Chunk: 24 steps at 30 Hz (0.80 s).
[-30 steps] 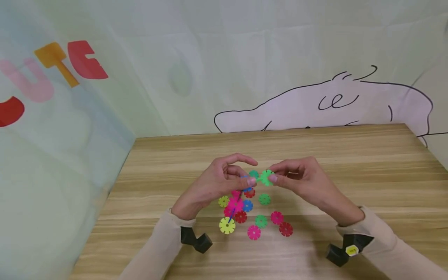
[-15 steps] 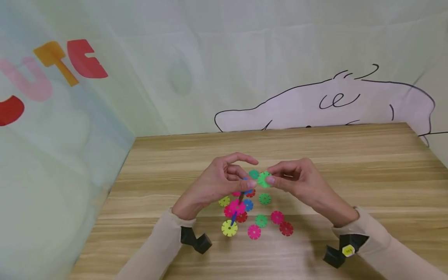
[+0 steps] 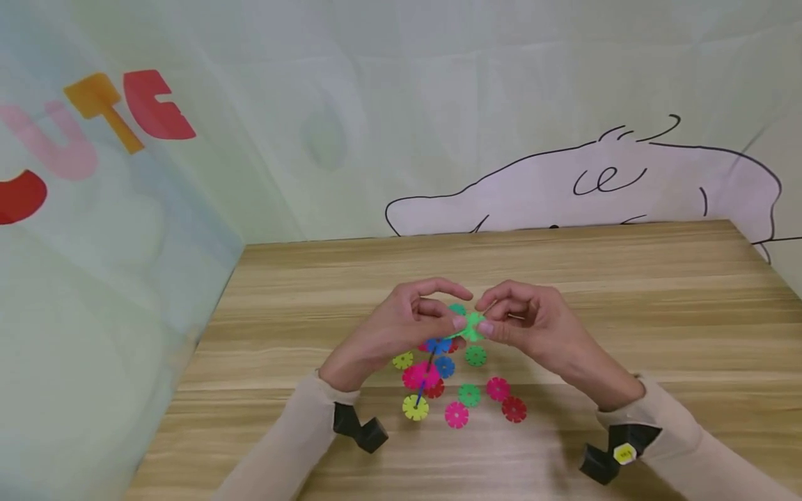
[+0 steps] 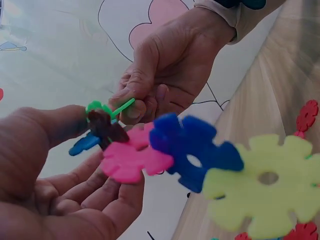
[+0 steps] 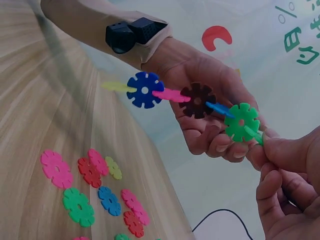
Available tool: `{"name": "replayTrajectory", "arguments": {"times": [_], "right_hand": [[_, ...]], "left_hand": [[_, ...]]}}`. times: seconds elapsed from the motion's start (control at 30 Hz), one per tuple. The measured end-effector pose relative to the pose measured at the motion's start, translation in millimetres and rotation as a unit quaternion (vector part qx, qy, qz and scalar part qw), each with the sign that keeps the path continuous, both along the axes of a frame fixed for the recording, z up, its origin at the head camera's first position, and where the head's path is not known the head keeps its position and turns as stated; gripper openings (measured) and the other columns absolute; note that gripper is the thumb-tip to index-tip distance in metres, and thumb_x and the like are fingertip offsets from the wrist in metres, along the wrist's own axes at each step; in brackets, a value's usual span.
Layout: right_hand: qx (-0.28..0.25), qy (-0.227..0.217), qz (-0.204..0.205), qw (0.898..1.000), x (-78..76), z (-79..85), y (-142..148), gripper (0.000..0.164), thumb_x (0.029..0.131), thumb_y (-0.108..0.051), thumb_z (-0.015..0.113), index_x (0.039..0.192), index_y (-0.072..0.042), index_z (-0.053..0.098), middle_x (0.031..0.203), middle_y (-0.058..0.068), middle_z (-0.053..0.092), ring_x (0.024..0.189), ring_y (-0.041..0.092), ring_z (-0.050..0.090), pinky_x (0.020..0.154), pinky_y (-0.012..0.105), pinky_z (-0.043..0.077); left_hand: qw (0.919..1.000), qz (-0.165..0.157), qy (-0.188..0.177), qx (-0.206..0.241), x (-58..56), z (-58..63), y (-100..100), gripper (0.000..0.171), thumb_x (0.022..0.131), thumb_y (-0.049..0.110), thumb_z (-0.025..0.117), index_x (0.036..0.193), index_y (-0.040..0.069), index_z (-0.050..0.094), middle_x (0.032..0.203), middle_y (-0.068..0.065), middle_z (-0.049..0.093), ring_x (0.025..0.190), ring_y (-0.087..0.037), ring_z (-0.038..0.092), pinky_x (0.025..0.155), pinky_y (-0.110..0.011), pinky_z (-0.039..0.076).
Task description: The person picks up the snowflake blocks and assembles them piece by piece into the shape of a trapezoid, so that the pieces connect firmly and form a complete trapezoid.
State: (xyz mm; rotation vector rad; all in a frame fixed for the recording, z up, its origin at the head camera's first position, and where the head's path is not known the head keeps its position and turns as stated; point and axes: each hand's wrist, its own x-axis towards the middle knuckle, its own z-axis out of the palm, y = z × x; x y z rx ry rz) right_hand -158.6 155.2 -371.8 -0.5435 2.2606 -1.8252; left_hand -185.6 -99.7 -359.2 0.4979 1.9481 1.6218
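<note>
A chain of slotted plastic snowflake discs hangs from my left hand [image 3: 420, 316], whose thumb and fingers pinch it near its green end. From the free end run a yellow disc [image 4: 267, 177], a dark blue disc [image 5: 145, 90], a pink disc [image 4: 132, 160], a brown disc [image 5: 197, 100], a light blue disc [image 5: 220, 110] and a green disc [image 5: 241, 122]. My right hand [image 3: 541, 323] pinches a second, bright green disc [image 3: 474, 325] between thumb and finger. In the right wrist view that disc is edge-on, meeting the chain's green disc, its far part covered by my thumb.
Loose discs lie on the wooden table [image 3: 301, 292] below the hands: several pink, red, green, blue and yellow ones, with a red disc [image 3: 514, 410] at the right and a pink disc [image 3: 457, 415] nearest me. A printed cloth [image 3: 313, 139] stands behind the table.
My hands have come closer together, the left moving slightly right and the right slightly left. The bright green disc has come up against the left fingertips, and the hanging chain has swung a little.
</note>
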Motion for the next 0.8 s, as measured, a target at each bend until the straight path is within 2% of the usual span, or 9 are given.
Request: {"name": "replayTrajectory", "arguments": {"times": [0.13,0.2,0.37,0.5,0.67,0.8], "right_hand": [[-0.013,0.009,0.001,1.000,0.9,-3.2,0,0.017,0.097,-0.006,0.078,0.111,-0.003,0.068,0.086,-0.007,0.075,0.075,0.012,0.069,0.071,0.024,0.058],[-0.011,0.008,-0.003,1.000,1.6,-4.7,0,0.016,0.098,-0.006,0.078,0.110,-0.003,0.068,0.086,-0.008,0.073,0.074,0.012,0.068,0.069,0.024,0.056],[0.014,-0.001,-0.030,0.999,3.9,-7.9,4,0.015,0.100,-0.010,0.076,0.110,-0.002,0.069,0.091,-0.008,0.072,0.078,0.013,0.066,0.070,0.026,0.056],[0.033,-0.004,-0.052,0.998,5.5,-10.1,9,0.019,0.100,-0.014,0.077,0.111,0.000,0.070,0.093,-0.007,0.071,0.081,0.015,0.066,0.071,0.027,0.056],[0.034,-0.015,-0.055,0.998,9.5,-16.7,17,0.020,0.100,-0.014,0.076,0.110,0.001,0.070,0.090,-0.007,0.070,0.077,0.017,0.063,0.070,0.029,0.055],[0.034,-0.033,-0.057,0.997,14.3,-24.8,24,0.016,0.100,-0.015,0.076,0.108,-0.002,0.071,0.089,-0.008,0.069,0.078,0.014,0.062,0.070,0.029,0.055]], "left_hand": [[1.0000,0.002,0.004,0.007,0.0,-1.4,4,0.035,0.102,0.022,0.074,0.135,0.013,0.071,0.091,-0.002,0.079,0.083,-0.017,0.071,0.071,-0.026,0.050],[0.9999,0.003,0.008,0.009,0.2,-1.7,5,0.030,0.102,0.021,0.074,0.131,0.013,0.074,0.090,0.000,0.078,0.082,-0.015,0.071,0.074,-0.026,0.052],[0.9997,0.008,0.020,0.012,-0.3,-2.3,3,0.027,0.101,0.019,0.074,0.127,0.012,0.077,0.090,-0.001,0.078,0.082,-0.018,0.072,0.074,-0.025,0.055],[0.9993,0.025,0.026,0.011,-0.1,-1.2,-2,0.026,0.101,0.017,0.074,0.126,0.011,0.078,0.090,-0.001,0.078,0.080,-0.019,0.069,0.071,-0.024,0.053],[0.9989,0.035,0.030,0.011,-0.3,0.0,-5,0.024,0.101,0.017,0.075,0.124,0.013,0.079,0.095,-0.001,0.078,0.084,-0.018,0.070,0.076,-0.026,0.057],[0.9988,0.036,0.030,0.015,-0.5,0.1,-7,0.023,0.100,0.015,0.075,0.123,0.013,0.080,0.094,-0.002,0.078,0.084,-0.018,0.070,0.078,-0.026,0.058]]}}
